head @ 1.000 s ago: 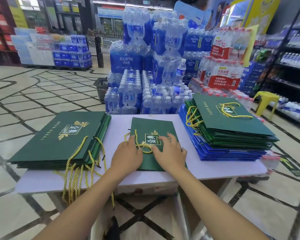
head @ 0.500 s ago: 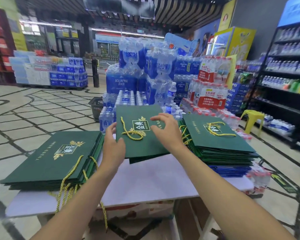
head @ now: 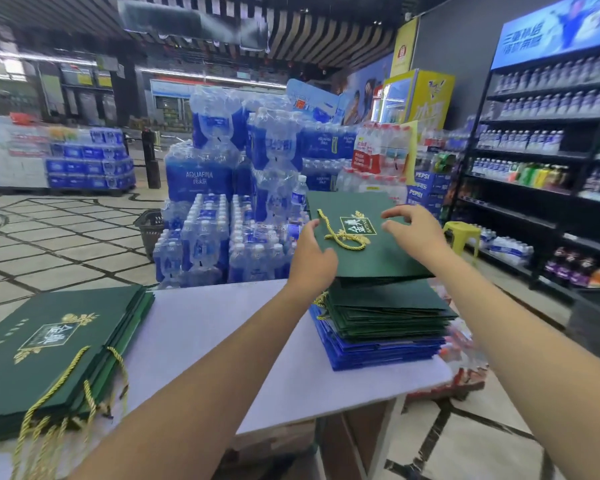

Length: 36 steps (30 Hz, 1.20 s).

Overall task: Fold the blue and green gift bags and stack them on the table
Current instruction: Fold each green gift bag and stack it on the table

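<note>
The left hand (head: 312, 263) gripped the folded green bag (head: 373, 263) by its left edge, the right hand (head: 414, 230) arched loosely on top, over the stack (head: 385, 318) at the desk's (head: 222, 327) right edge; it wanted lowering flat, corners squared.

Your left hand (head: 311, 262) and right hand (head: 417, 233) are bare. Your left forearm (head: 201, 379) and right forearm (head: 520, 341) are uncovered down to the lower edge of view. Whether sleeves begin higher up cannot be told.
</note>
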{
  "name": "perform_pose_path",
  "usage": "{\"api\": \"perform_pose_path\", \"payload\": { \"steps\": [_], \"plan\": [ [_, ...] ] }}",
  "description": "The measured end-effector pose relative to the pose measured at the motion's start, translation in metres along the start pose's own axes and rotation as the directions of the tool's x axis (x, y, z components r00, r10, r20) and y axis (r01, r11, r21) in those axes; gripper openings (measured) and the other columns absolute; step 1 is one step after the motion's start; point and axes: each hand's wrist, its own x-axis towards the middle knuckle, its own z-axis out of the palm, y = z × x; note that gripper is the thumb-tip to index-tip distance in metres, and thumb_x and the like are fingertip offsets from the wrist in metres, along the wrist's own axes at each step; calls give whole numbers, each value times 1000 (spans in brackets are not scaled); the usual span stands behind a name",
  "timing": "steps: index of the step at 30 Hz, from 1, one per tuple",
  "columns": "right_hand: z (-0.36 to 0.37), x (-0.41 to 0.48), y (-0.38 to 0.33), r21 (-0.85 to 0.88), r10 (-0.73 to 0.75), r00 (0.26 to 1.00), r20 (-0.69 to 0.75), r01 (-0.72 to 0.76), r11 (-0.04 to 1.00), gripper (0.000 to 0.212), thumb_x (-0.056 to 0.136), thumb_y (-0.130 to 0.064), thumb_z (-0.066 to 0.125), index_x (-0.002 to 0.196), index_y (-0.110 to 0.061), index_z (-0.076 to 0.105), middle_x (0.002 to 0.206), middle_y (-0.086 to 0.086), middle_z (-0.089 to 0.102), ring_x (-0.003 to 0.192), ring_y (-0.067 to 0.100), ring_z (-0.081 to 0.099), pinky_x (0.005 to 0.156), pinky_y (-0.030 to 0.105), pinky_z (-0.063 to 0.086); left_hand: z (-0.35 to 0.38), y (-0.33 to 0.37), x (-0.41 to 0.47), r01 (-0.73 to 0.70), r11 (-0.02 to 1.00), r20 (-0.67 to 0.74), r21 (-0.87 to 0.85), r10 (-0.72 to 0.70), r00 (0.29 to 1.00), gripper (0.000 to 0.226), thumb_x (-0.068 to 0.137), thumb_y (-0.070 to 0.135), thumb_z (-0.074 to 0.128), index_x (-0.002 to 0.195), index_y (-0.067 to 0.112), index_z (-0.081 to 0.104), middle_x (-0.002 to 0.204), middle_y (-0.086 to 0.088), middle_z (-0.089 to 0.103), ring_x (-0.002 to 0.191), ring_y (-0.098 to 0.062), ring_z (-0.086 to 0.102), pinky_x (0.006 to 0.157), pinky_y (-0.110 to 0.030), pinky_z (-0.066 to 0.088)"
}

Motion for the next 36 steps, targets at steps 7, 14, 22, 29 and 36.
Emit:
{"api": "perform_pose_path", "payload": {
  "steps": [7, 14, 22, 29, 36],
  "plan": [
    [27, -10, 75, -94, 138, 963, 231, -119, 988, 20, 93, -31, 70, 112, -30, 72, 143, 2, 59, 126, 21, 57, 103, 36, 44, 33, -36, -11, 105, 977, 129, 186, -130, 983, 60, 102, 19, 51, 158, 23, 29, 151, -2, 46, 110, -19, 60, 94, -38, 52],
    [43, -12, 6, -197, -71, 971, 228, 117, 973, 27, 92, -35, 64, 118, -30, 71, 141, -2, 57, 120, 21, 56, 105, 46, 45, -50, -33, -7, -193, 795, 122, 575, 151, 981, 52, 101, 22, 55, 151, 15, 42, 151, -6, 46, 141, -26, 40, 112, -40, 36],
    [155, -79, -81, 35, -371, 855, 362, 385, 922, 36, 93, -35, 62, 128, -27, 66, 133, -3, 60, 130, 19, 48, 109, 40, 41, -231, -84, -23, 126, 279, -108, 952, -78, 991, 63, 97, 48, 49, 152, 20, 36, 164, -6, 29, 154, -30, 19, 121, -60, 23],
    [252, -141, -26, -150, -174, 841, 513, 287, 946, 56, 102, -50, 52, 149, -21, 46, 155, 1, 43, 143, 23, 38, 117, 37, 30, -314, -120, -86, 416, 144, -308, 898, -469, 828, 100, 87, 86, 36, 164, 27, 13, 172, -10, 4, 157, -39, 6, 121, -69, 10],
    [270, -155, -3, -241, -250, 846, 471, 396, 886, 46, 102, -46, 48, 141, -23, 57, 147, -5, 54, 138, 19, 46, 115, 35, 33, -298, -140, -88, 284, 148, -189, 947, -456, 869, 83, 95, 62, 44, 164, 31, 10, 173, -5, 0, 158, -35, 5, 124, -62, 13]
  ]
}}
